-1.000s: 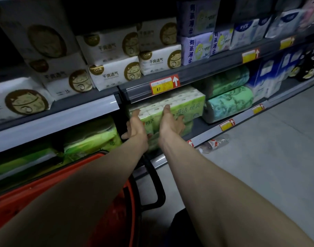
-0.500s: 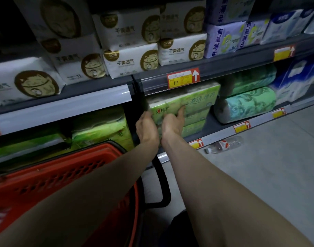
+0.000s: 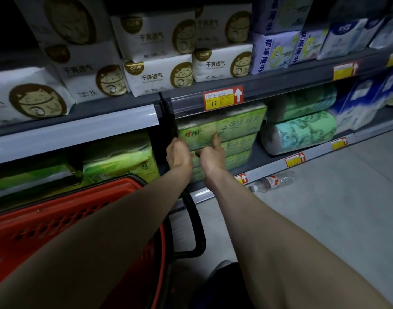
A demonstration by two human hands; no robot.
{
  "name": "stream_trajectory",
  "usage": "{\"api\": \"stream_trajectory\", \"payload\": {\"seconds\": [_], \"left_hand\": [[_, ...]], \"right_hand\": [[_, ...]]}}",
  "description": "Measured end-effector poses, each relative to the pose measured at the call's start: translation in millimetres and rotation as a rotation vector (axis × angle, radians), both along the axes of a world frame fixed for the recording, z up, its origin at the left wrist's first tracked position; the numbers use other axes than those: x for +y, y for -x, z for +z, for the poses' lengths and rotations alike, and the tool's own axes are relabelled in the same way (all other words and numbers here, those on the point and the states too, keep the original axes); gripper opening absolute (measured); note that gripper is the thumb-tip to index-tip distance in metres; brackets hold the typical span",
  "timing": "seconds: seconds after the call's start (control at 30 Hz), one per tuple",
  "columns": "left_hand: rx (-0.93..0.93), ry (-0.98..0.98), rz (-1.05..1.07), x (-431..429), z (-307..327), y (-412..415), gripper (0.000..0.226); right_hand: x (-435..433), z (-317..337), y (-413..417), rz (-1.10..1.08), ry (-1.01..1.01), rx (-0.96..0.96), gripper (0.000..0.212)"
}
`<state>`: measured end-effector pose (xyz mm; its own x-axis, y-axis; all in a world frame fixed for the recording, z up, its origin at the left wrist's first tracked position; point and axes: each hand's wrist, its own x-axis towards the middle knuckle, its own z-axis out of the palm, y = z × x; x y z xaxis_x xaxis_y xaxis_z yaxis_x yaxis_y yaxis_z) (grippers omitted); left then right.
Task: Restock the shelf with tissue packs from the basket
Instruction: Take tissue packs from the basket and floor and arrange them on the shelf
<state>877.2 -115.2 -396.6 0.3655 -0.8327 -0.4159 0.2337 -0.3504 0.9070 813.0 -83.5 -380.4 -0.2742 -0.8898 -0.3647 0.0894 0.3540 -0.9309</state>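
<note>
The green plastic-wrapped tissue pack [image 3: 235,128] is seen topping a stack on the lower grey metal shelf [image 3: 269,167], pressed by the straight fingers of the right grip [image 3: 212,153], while the left grip [image 3: 179,155] is curled at its left end, any hold undiscernible, near the red plastic basket [image 3: 57,217].

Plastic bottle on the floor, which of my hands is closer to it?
Right. The right hand is on the green tissue pack, up and left of the plastic bottle; the left hand is farther left.
</note>
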Motion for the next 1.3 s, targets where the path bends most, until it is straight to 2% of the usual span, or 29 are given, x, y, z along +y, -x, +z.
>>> {"api": "stream_trajectory", "payload": {"seconds": [0.07,0.2,0.27,0.43,0.63,0.8,0.87,0.93,1.03,1.2,1.3], "left_hand": [[-0.011,0.007,-0.024,0,-4,-4,0.009],[-0.053,-0.012,0.006,-2,-9,-9,0.043],[-0.055,-0.043,0.038,2,-1,-10,0.052],[-0.128,-0.069,0.003,30,16,-12,0.049],[-0.066,-0.06,-0.155,69,57,-9,0.016],[-0.094,0.015,-0.275,96,96,14,0.017],[-0.107,0.037,-0.336,108,111,30,0.017],[-0.129,0.07,-0.402,121,127,49,0.02],[-0.146,0.123,-0.508,140,145,83,0.028],[-0.188,0.146,-0.698,172,149,151,0.016],[-0.237,0.081,-0.82,192,131,191,0.012]], "right_hand": [[3,0,1,0.053,0.0,0.051,0.086],[7,-1,3,0.114,-0.001,0.158,0.084],[7,-4,7,0.14,0.004,0.208,0.083],[13,-2,14,0.16,-0.04,0.268,0.068],[39,25,21,0.123,-0.055,0.319,0.043],[39,43,52,0.045,0.065,0.069,0.05],[69,85,69,-0.051,0.108,-0.088,0.036],[92,101,92,-0.111,0.154,-0.155,0.021],[125,97,131,-0.177,0.19,-0.102,0.02],[197,73,198,-0.365,0.12,-0.013,0.019],[241,36,225,-0.447,0.035,0.023,0.014]]}}
